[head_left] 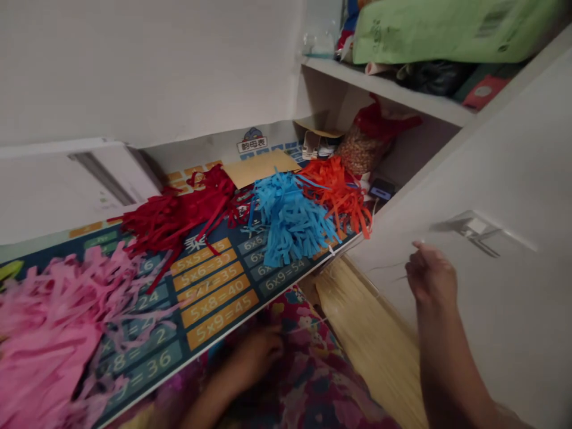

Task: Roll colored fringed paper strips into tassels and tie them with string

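My right hand [429,275] is raised beside a white cabinet side [491,310], its fingers curled in a pinch with a thin thread-like strand near them; what it holds is too fine to name. My left hand [255,356] rests low on flowered cloth [313,381] below the desk edge, fingers curled and blurred. On the desk lie heaps of cut paper strips: pink [49,333], dark red [179,214], blue [290,217] and orange [337,190].
A multiplication-table mat [214,292] covers the desk. A tan envelope [259,167] lies behind the strips. A bag of nuts [364,149] stands in the shelf niche, a green packet [447,30] above. A pale wooden board [370,333] leans by the cabinet.
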